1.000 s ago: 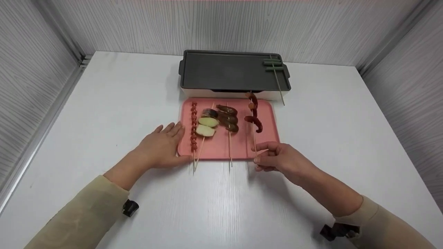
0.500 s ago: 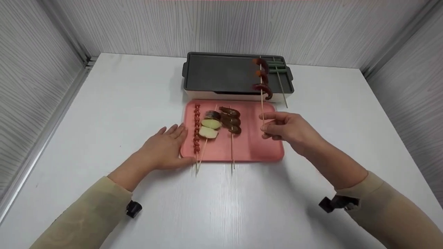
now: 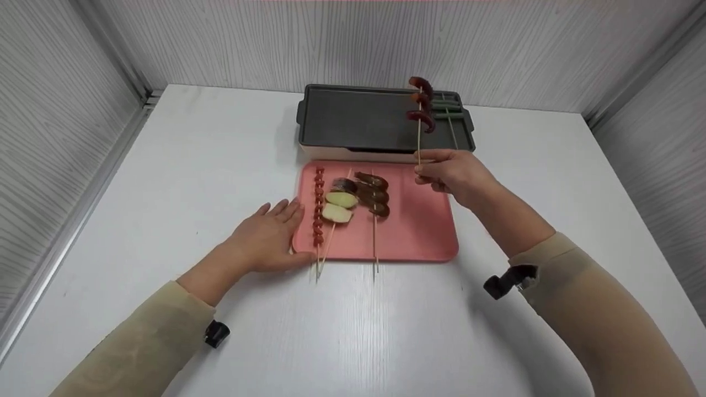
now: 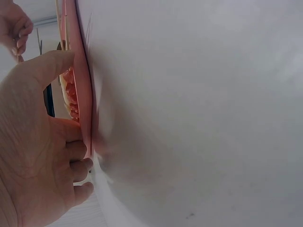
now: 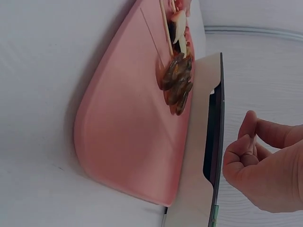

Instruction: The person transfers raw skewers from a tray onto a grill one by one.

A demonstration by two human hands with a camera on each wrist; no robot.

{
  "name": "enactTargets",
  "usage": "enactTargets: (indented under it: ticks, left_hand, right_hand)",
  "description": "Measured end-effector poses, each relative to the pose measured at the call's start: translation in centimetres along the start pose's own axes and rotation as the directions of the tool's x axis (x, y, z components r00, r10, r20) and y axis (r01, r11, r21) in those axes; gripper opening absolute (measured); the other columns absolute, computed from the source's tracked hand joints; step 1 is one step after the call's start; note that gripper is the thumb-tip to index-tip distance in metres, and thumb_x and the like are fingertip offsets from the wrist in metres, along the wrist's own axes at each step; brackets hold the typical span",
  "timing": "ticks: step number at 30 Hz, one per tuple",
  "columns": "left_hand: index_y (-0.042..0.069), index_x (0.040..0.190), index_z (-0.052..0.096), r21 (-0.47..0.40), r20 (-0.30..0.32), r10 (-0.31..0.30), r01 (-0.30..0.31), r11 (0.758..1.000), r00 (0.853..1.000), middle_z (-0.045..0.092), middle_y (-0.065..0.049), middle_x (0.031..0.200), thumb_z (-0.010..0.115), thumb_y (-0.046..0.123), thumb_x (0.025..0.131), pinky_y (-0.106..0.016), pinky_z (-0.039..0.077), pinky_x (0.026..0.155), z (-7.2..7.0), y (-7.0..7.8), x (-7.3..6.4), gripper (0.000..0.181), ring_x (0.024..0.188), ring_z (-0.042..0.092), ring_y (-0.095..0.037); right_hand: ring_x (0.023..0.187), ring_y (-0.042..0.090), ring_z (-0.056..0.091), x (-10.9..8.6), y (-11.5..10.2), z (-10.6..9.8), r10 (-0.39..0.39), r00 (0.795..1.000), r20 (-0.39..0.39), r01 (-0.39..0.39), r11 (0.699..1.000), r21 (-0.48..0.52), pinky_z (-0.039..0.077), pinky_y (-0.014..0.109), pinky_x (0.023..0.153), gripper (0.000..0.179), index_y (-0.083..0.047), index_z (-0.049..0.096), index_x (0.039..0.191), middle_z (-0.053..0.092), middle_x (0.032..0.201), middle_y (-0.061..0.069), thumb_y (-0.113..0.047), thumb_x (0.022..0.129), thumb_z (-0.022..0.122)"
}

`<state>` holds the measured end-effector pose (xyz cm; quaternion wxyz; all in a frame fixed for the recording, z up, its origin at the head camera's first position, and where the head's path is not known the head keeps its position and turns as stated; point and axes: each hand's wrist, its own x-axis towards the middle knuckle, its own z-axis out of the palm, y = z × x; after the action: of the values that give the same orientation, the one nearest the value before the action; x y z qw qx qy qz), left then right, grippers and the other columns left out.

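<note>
My right hand [image 3: 460, 175] pinches the bare lower end of a wooden skewer [image 3: 420, 113] threaded with curved, dark red sausage-like pieces. That skewer is raised over the right part of the dark griddle [image 3: 358, 118] in the head view; the right wrist view shows the pinching fingers but not the food. My left hand [image 3: 267, 238] lies with straight fingers against the left edge of the pink tray [image 3: 416, 237], its thumb near the skewer ends. On the tray are a skewer of small red pieces [image 3: 319, 207], one with pale slices [image 3: 337, 213] and one with brown shrimp-like pieces [image 3: 373, 194].
A skewer of green pieces [image 3: 449, 116] lies on the griddle's right end. The griddle has a pale base [image 5: 201, 104] and stands directly behind the tray. White table [image 3: 353, 325] surrounds both, with grey wood-grain panels [image 3: 248, 44] at the back and sides.
My right hand has lifted the sausage-like skewer off the tray's right side and carried it away from me, up over the griddle. My left hand stays at the tray's left edge.
</note>
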<state>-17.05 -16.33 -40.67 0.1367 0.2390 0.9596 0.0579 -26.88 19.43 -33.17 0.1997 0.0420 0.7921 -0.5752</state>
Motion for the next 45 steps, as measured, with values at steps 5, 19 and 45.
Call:
enactTargets:
  ticks: [5,19,45]
  left_hand:
    - [-0.006,0.164,0.028,-0.006,0.0,0.001,-0.001,1.0,1.0,0.024,-0.024,0.172,0.053,0.068,0.097,-0.059,0.02,0.128,0.0,0.1,0.1,0.103,0.159,0.022,-0.042]
    - [-0.006,0.164,0.027,-0.011,-0.001,-0.005,0.005,1.0,1.0,0.023,-0.023,0.172,0.054,0.068,0.098,-0.058,0.019,0.128,0.0,0.1,0.1,0.103,0.16,0.021,-0.041]
    - [-0.007,0.164,0.028,-0.01,0.0,-0.002,0.002,1.0,1.0,0.025,-0.025,0.171,0.052,0.068,0.098,-0.06,0.021,0.128,0.0,0.0,0.1,0.102,0.159,0.023,-0.043]
  right_hand:
    - [0.089,0.011,0.072,1.8,0.1,0.1,0.05,0.998,-0.022,-0.049,0.998,0.038,0.051,0.028,0.079,0.048,-0.004,0.06,0.149,0.072,0.108,0.003,-0.014,0.104,0.07]
    - [0.098,0.017,0.071,4.2,-0.1,0.8,0.096,0.993,-0.063,-0.092,0.994,0.059,0.046,0.025,0.068,0.046,-0.005,0.06,0.15,0.065,0.129,0.014,-0.012,0.105,0.067]
    - [0.1,0.016,0.069,2.8,0.7,0.7,0.133,0.988,-0.077,-0.121,0.983,0.136,0.052,0.03,0.086,0.039,0.002,0.058,0.144,0.061,0.126,0.012,-0.016,0.109,0.06]
